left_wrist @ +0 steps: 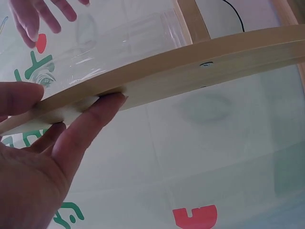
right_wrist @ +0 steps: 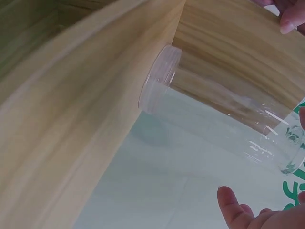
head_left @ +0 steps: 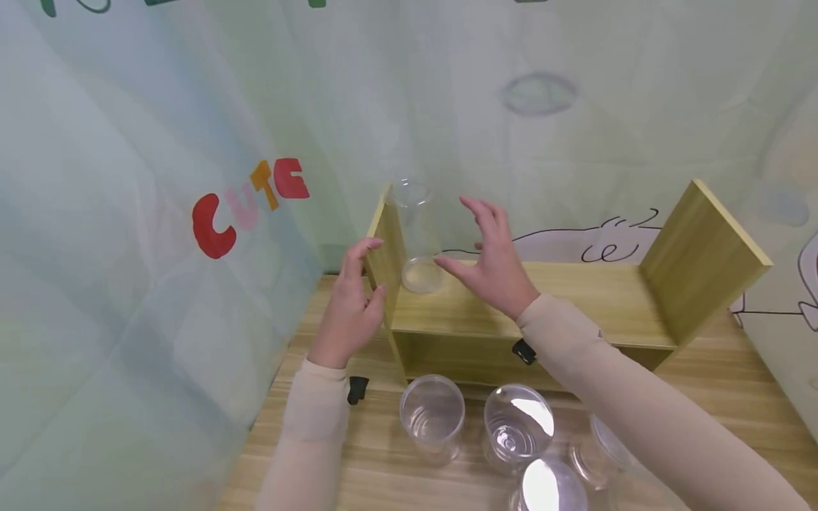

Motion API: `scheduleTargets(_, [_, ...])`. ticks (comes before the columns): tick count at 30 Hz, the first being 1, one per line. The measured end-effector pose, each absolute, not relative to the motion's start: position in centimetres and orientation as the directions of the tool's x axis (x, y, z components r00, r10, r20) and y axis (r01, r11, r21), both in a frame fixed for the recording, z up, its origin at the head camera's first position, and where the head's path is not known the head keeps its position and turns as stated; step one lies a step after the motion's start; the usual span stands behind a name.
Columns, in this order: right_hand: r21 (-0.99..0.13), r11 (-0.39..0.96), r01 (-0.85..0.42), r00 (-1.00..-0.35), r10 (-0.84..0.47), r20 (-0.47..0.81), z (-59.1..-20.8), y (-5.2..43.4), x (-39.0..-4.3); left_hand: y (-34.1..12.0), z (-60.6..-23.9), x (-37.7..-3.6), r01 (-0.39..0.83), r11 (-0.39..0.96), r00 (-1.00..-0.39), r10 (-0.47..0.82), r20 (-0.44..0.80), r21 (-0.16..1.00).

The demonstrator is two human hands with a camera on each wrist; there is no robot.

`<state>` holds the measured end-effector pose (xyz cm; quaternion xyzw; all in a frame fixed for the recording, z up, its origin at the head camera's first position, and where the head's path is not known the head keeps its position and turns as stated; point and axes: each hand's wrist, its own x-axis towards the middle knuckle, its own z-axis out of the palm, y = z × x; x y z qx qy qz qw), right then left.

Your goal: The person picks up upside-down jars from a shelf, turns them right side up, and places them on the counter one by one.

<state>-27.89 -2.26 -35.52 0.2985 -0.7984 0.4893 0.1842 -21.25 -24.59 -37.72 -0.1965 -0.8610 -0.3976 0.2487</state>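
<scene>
A clear plastic jar [head_left: 422, 275] stands on the upper board of a wooden shelf [head_left: 473, 312], close to its left side panel [right_wrist: 228, 52]. Its wider, collared end meets the board, and its moulded base faces up. My left hand [head_left: 350, 305] grips the side panel's edge, thumb on one side and fingertips against the outer face in the left wrist view. To the right of the jar is my right hand [head_left: 495, 262], fingers spread and thumb apart, holding nothing. In the right wrist view a gap shows between its fingertip [right_wrist: 228, 196] and the jar [right_wrist: 205, 114].
In front of the shelf, several clear plastic containers stand on the wooden table [head_left: 371, 454], among them one at the left [head_left: 433, 408] and another beside it [head_left: 519, 426]. The shelf's right side panel [head_left: 699, 262] rises opposite. A printed curtain [head_left: 192, 341] hangs behind and left.
</scene>
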Motion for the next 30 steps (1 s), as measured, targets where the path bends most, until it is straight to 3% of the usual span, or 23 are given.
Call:
scheduleTargets(4, [-0.63,0.362,-0.687,-0.726,-0.323,0.607,-35.0,-3.0,-29.0,-24.4,-37.7,-21.2,0.534,0.608,-0.803,0.145,0.579,0.588])
scheduleTargets(12, [-0.437,0.39,-0.81,-0.578,-0.41,0.705,-34.3,-5.2,-31.6,-24.5,-37.8,-21.2,0.534,0.61,-0.799,0.137,0.586,0.586])
scheduleTargets(20, [-0.362,0.364,-0.858,-0.504,-0.463,0.729,-34.0,-6.8,-32.6,-24.7,-37.8,-21.2,0.53,0.612,-0.8,0.132,0.585,0.587])
scheduleTargets(24, [-0.372,0.328,-0.868,-0.492,-0.47,0.733,-33.6,-6.9,-32.5,-24.7,-37.7,-21.4,0.541,0.601,-0.793,0.132,0.595,0.589])
scheduleTargets(30, [-0.41,0.326,-0.852,-0.522,-0.45,0.725,-33.4,-6.8,-32.1,-24.9,-37.5,-21.5,0.525,0.584,-0.807,0.113,0.579,0.619])
